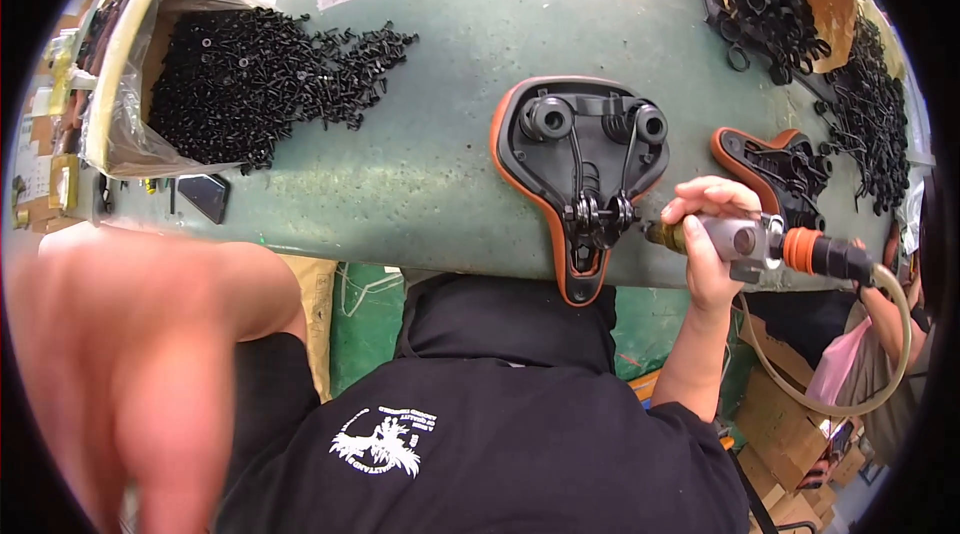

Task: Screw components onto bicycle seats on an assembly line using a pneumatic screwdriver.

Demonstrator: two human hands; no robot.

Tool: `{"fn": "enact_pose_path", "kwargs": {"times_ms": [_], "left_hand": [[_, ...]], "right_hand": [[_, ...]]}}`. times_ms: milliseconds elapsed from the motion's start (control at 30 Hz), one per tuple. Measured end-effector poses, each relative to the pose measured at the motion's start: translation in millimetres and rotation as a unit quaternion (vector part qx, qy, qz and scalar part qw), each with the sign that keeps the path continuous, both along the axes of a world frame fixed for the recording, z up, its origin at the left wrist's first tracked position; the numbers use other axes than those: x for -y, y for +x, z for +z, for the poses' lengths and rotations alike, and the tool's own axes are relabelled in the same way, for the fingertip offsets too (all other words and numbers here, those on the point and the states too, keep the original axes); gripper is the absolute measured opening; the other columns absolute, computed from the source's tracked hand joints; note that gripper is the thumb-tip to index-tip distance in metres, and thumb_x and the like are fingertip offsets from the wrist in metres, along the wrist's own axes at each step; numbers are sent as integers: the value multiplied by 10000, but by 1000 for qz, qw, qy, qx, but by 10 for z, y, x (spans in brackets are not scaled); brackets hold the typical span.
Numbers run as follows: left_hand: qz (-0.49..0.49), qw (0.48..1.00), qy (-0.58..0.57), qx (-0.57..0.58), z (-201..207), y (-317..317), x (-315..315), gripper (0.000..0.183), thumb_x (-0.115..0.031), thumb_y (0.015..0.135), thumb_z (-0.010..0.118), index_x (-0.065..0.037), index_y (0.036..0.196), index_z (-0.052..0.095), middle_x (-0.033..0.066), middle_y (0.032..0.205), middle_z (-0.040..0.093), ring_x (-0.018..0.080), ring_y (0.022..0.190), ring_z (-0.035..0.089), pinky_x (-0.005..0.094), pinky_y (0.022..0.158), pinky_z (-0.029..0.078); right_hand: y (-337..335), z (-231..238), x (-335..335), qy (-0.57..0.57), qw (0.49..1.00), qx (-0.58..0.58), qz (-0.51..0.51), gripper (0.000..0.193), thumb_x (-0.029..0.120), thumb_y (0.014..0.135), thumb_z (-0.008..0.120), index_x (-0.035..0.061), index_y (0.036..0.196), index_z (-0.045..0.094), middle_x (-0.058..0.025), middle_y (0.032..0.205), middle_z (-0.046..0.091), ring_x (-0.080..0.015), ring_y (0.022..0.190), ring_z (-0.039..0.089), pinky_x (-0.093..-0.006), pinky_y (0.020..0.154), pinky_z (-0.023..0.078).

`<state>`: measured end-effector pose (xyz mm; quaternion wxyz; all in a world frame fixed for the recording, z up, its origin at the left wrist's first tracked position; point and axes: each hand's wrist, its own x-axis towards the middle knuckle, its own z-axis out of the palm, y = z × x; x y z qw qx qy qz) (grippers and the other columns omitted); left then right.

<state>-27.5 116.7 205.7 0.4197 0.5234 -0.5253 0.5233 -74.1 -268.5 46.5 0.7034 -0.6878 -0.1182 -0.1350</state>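
A bicycle saddle [585, 149] lies upside down on the green workbench [420, 184], its brown rim round a black underside with two round rear dampers and metal rails. Its narrow nose hangs over the near edge. At the rails sits a black clamp [598, 218]. My right hand [712, 234] is closed round a silver air driver [738, 238], whose tip points left at the clamp's side; whether they touch I cannot tell. Raised close to the camera at the far left, my left hand [130, 354] is large and blurred. Its fingers are smeared, and nothing shows in them.
Black bolts [250, 74] spill from a plastic-lined box at left. A dark phone [204, 198] lies below it. Another saddle [775, 169], black rings [775, 4] in brown paper and a heap of black parts [865, 114] crowd the right. An air hose [890, 354] loops downward near another person's arm [884, 319].
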Motion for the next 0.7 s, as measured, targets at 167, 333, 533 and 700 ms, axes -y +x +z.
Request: {"fn": "enact_pose_path", "kwargs": {"times_ms": [167, 333, 533, 700], "left_hand": [[381, 806, 222, -395, -1530, 912, -36, 182, -158, 879, 846, -44, 827, 714, 86, 864, 661, 265, 807, 638, 348, 722, 523], [537, 681, 325, -378, -2186, 1079, -161, 325, -362, 892, 802, -64, 805, 710, 92, 869, 642, 319, 847, 642, 475, 739, 521], [468, 760, 311, -327, -2196, 1050, -190, 144, -200, 897, 794, -75, 865, 731, 71, 874, 638, 304, 835, 621, 452, 737, 500], [322, 821, 183, -434, -1879, 657, 145, 82, -67, 983, 735, -15, 931, 697, 100, 927, 703, 213, 814, 703, 301, 701, 546]], "right_hand": [[-20, -68, 49, -43, 998, 49, -24, 381, -121, 881, 600, 7, 1229, 513, -222, 1148, 652, -257, 951, 696, -387, 884, 567], [-51, 95, 42, 53, 998, 20, -5, 384, -130, 870, 588, 5, 1221, 509, -221, 1118, 641, -208, 784, 658, -367, 744, 566], [-126, 703, -58, 92, 988, 120, 14, 356, 34, 910, 625, 53, 1247, 510, -174, 1087, 596, -195, 718, 629, -376, 702, 545], [-106, 1005, -242, 129, 973, 178, 62, 359, 51, 920, 673, 96, 1227, 493, -140, 1099, 596, -188, 694, 655, -366, 676, 566]]}}
